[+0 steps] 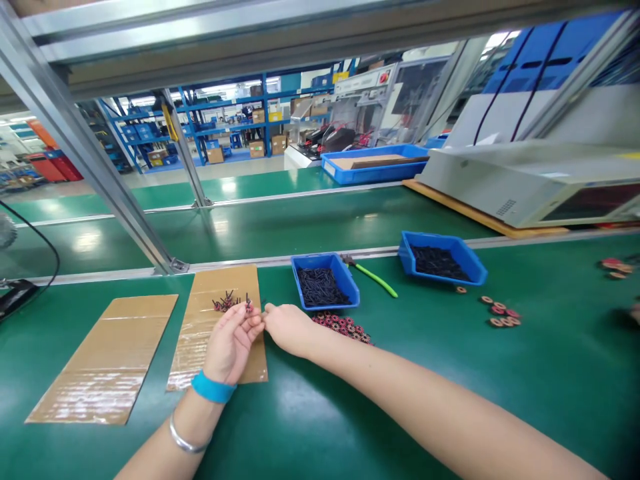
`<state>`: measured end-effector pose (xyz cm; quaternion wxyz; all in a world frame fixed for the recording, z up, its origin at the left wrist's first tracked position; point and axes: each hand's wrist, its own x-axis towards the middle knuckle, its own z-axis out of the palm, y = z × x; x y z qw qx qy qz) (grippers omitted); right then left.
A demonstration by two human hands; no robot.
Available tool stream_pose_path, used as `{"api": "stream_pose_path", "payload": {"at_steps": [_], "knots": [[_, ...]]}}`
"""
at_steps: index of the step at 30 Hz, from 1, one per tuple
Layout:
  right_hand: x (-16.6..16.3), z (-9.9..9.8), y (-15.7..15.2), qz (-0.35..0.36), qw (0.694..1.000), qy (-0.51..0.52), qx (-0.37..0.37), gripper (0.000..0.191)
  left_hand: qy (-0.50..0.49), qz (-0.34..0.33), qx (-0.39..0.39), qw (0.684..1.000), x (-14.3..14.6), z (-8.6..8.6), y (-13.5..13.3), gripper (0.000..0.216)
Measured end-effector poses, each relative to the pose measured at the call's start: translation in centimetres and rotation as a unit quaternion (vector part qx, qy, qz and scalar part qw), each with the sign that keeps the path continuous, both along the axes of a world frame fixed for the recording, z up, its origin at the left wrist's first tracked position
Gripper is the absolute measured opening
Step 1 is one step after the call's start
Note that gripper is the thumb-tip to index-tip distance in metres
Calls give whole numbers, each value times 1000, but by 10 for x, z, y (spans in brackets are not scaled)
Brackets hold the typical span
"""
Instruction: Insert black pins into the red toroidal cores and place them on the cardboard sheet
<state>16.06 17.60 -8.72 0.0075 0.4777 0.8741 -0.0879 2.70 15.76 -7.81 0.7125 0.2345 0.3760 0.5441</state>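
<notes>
My left hand [233, 343], with a blue band and a silver bangle at the wrist, pinches a small red part with a black pin [249, 305] above the right side of a cardboard sheet [200, 347]. My right hand [287, 327] meets it fingertip to fingertip. Its fingers are closed, and whatever is between them is too small to make out. Just behind my left hand, a cluster of similar red parts with black pins [226, 302] lies on the cardboard. Right of my right hand, partly covered by the forearm, is a pile of red ring-shaped parts [345, 326].
A blue bin [356, 291] of thin black pieces stands behind the pile, beside green-handled pliers [375, 280]. Another blue bin [473, 263] of black pieces sits farther right, near loose rings [504, 321]. A second cardboard sheet [105, 360] lies left. A metal frame post [110, 173] rises behind.
</notes>
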Motion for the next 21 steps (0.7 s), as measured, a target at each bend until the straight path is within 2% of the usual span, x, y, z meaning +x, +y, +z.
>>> {"api": "stream_pose_path", "payload": {"at_steps": [5,9,16,18,21], "knots": [[14,-1,4,22,1000,-12,6,26,-10,-15,-3,1000,-1,2,-2,14],[20,1,6,26,999,-9,32,28,-14,-4,1,1000,-6,6,1,15],[5,-3,-1,131,990,0,59,26,-24,21,8,999,-13,11,7,15],[2,-5,-3,128,990,15,65,26,-21,13,6,1000,-13,11,6,15],[9,-2,-5,66,994,50,68,24,-16,-7,6,1000,-11,10,4,15]]}}
